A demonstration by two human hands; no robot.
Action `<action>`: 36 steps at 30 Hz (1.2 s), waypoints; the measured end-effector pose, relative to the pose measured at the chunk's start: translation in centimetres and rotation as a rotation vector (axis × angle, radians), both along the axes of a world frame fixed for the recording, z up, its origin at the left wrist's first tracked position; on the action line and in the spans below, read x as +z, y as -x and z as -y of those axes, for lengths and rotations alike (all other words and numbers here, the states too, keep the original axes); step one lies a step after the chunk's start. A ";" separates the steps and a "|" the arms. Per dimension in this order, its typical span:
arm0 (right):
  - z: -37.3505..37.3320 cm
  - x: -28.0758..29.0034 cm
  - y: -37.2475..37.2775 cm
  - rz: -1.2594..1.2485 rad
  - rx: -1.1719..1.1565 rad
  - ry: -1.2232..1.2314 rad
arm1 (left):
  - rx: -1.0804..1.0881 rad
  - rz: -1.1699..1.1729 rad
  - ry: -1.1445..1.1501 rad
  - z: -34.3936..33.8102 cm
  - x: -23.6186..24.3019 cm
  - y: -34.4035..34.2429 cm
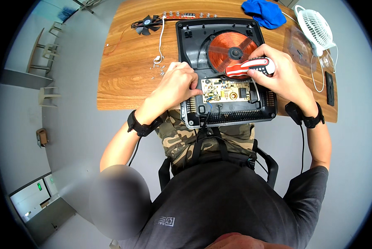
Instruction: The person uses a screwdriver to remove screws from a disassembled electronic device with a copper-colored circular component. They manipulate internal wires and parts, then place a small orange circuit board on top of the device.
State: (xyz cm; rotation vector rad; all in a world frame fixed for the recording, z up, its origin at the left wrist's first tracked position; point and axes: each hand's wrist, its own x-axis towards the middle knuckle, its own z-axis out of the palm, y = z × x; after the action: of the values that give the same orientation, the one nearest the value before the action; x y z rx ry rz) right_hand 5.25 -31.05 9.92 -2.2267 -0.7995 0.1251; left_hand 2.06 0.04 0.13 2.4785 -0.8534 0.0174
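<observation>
- Above the open housing (194,52), the right hand (279,72) is closed around a screwdriver (240,69), lying nearly flat over the coil's (219,47) lower edge; whether its tip meets anything cannot be told.
- At the left edge of the board (222,94), the left hand's (178,83) fingers are bent; whether they pinch it or only rest there is unclear.
- The board sits in the housing, between coil and vents; I judge the step to be work on its fastening or seating.
- If a screw is to be turned, raise the screwdriver upright over its head and press straight down, clear of the coil's windings.
- Hold the board by its edge, sparing its parts and the blue wire (211,106).
- The housing overhangs the table (126,76) toward the lap, so pressing there could tip it.
- Loose screws (153,74) lie left of it; beyond are a black fan (147,25) and a red strip (178,15).
- Far right: blue cloth (264,14), white fan (314,29).
- Grey floor (80,120) surrounds the table, with pale stools (49,96) to the left.
</observation>
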 end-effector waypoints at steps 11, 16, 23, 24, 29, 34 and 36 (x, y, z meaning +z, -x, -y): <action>-1.1 -0.4 -0.3 0.033 0.075 -0.016 | -0.010 -0.020 -0.003 0.0 0.2 -0.1; -1.6 -0.1 -0.8 0.061 0.097 0.019 | -0.013 -0.015 0.000 0.0 0.3 0.0; -2.3 0.3 -1.1 0.075 0.129 0.044 | -0.014 -0.009 0.007 -0.1 0.1 0.0; -2.3 0.3 -1.1 0.081 0.138 0.049 | -0.016 -0.012 0.011 -0.1 0.1 0.0; -2.7 0.5 -1.4 0.094 0.152 0.090 | -0.023 0.009 0.034 -0.2 -0.2 -0.1; -3.2 1.1 -1.4 0.090 0.176 0.097 | -0.033 0.037 0.048 -0.3 -0.6 -0.1; -3.3 1.3 -1.4 0.112 0.192 0.094 | -0.034 0.037 0.054 -0.2 -0.5 -0.1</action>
State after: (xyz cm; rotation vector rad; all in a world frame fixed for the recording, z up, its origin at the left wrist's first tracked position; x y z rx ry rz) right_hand 6.64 -27.73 11.19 -2.2569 -1.0896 0.1340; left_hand 2.16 0.26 -0.33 2.4198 -0.8986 0.0743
